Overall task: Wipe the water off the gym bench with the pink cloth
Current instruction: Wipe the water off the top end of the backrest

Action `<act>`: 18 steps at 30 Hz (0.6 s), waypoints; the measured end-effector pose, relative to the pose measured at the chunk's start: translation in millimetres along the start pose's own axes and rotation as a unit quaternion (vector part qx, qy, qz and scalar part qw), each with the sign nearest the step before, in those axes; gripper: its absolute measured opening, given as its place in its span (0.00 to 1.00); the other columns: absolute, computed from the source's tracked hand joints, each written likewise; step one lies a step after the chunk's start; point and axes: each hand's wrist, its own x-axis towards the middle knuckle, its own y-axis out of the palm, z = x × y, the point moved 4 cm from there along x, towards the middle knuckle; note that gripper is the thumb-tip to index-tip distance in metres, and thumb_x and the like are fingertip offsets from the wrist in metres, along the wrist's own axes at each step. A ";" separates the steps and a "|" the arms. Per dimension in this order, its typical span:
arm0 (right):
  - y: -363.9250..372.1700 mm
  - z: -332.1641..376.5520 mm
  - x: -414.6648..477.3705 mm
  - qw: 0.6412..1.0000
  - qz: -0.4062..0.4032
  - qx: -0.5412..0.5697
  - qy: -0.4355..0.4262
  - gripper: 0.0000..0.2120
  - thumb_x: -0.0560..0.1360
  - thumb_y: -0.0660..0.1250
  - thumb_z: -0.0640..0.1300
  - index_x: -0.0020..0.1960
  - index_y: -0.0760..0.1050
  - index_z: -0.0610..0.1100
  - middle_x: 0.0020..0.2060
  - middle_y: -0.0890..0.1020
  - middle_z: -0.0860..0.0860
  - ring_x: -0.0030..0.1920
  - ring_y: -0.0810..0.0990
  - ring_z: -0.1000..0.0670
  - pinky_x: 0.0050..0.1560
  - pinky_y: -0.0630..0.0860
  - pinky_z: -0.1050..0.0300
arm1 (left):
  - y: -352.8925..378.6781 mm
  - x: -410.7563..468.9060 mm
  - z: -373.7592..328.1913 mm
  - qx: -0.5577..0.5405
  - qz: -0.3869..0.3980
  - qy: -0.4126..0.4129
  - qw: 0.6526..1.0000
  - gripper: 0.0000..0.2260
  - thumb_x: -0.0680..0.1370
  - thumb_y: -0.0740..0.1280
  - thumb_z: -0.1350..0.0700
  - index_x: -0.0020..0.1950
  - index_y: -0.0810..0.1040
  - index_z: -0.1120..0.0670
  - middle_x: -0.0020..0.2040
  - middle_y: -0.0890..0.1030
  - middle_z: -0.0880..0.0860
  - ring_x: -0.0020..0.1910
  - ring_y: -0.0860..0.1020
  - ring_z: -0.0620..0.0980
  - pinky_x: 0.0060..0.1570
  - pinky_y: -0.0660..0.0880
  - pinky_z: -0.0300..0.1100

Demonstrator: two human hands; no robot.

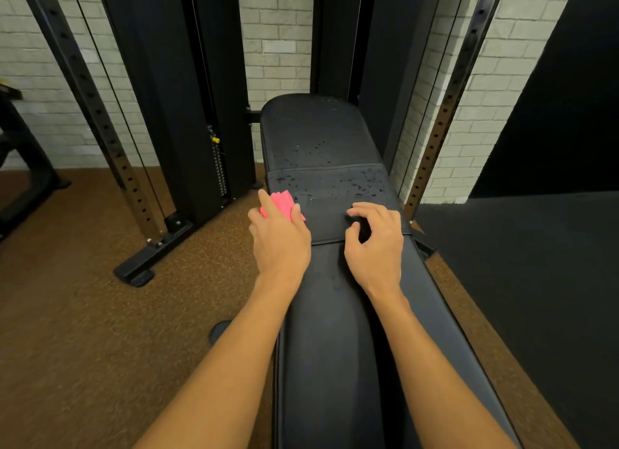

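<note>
A long black padded gym bench [328,331] runs away from me down the middle of the view. Water droplets [348,184] speckle its far pad and the strip just beyond my hands. My left hand [279,237] holds a folded pink cloth [283,203] at the bench's left edge, the cloth poking out past my fingers. My right hand [375,241] hovers over the right side of the bench with fingers loosely curled and holds nothing.
A black cable machine with a weight stack [219,167] and perforated steel uprights [110,140] stands left of the bench. Another upright [445,113] rises to the right. Brown carpet [100,331] covers the floor; a dark mat [522,264] lies right.
</note>
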 end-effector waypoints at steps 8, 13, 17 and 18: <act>0.5 1.1 -1.1 1.000 -0.004 0.003 0.000 0.11 0.79 0.66 0.41 0.56 0.84 0.47 0.59 0.84 0.55 0.63 0.75 0.53 0.66 0.76 0.51 | -14.5 -26.7 19.5 -0.088 0.032 -0.047 0.995 0.25 0.87 0.60 0.43 0.78 0.65 0.58 0.66 0.75 0.58 0.57 0.74 0.52 0.51 0.68 0.46; 0.8 1.5 -0.2 1.000 0.007 -0.013 -0.005 0.11 0.78 0.66 0.41 0.57 0.84 0.47 0.60 0.83 0.55 0.64 0.74 0.54 0.66 0.76 0.50 | -18.1 15.7 4.5 -0.172 0.067 -0.146 0.972 0.25 0.88 0.57 0.42 0.76 0.64 0.60 0.61 0.70 0.56 0.44 0.72 0.48 0.44 0.67 0.43; 2.9 8.0 -1.4 0.997 0.019 -0.064 -0.035 0.12 0.78 0.68 0.42 0.61 0.83 0.47 0.62 0.81 0.55 0.65 0.74 0.52 0.67 0.69 0.58 | -12.1 0.0 20.5 -0.162 0.067 -0.129 0.976 0.19 0.88 0.54 0.42 0.67 0.69 0.56 0.60 0.75 0.57 0.44 0.72 0.44 0.48 0.67 0.47; 3.6 9.7 -2.5 0.995 0.021 -0.083 -0.042 0.13 0.79 0.68 0.43 0.62 0.82 0.48 0.63 0.81 0.54 0.66 0.74 0.52 0.67 0.68 0.58 | -11.8 -8.1 27.1 -0.146 0.063 -0.116 0.980 0.18 0.88 0.54 0.42 0.65 0.70 0.55 0.60 0.76 0.57 0.47 0.75 0.47 0.49 0.67 0.47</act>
